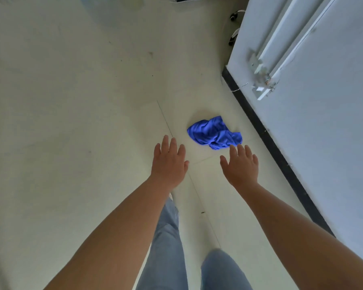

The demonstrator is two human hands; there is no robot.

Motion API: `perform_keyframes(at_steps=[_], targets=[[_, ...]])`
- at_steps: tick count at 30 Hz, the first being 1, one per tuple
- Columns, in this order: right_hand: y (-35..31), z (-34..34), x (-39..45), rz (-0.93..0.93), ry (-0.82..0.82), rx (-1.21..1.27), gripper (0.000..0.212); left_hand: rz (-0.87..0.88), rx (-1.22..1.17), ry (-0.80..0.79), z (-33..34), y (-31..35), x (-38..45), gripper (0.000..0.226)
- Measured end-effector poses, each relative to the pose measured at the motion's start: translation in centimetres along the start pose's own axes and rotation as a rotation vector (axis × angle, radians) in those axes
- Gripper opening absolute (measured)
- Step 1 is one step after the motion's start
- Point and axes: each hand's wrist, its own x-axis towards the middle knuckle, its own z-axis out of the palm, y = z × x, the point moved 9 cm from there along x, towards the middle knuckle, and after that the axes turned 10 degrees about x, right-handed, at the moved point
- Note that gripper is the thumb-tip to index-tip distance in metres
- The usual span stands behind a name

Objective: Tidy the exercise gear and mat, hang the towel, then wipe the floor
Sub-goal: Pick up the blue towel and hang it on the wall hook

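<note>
A crumpled blue cloth [214, 133] lies on the pale tiled floor [82, 114], close to the wall on the right. Both my arms are stretched out over the floor, palms down. My left hand [169, 162] hovers to the left of the cloth with fingers spread and holds nothing. My right hand [241, 166] is just below the cloth, fingertips near its lower edge, fingers apart and empty. Neither hand touches the cloth.
A white wall [327, 126] with a black skirting strip [266, 132] runs along the right side, with white cable ducts and a broken bracket [262, 80] on it. Small wheels [233, 16] of some furniture show at the top. My legs in blue jeans [168, 248] are below.
</note>
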Motion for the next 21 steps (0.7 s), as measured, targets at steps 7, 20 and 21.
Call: perform_keyframes(at_steps=[7,20,21], targets=[[-3.6,-1.3,12.7,0.169,0.015,0.185,0.056,0.167,0.121,-0.055,-4.4,-3.4,16.0,0.054],[5.3,2.9,34.0,0.56,-0.058,0.37,0.055,0.502,0.31,-0.148,-3.2,4.2,43.5,0.054],[5.9,3.6,35.5,0.58,-0.064,0.378,0.054,0.525,0.309,-0.144,-2.6,4.8,45.4,0.054]])
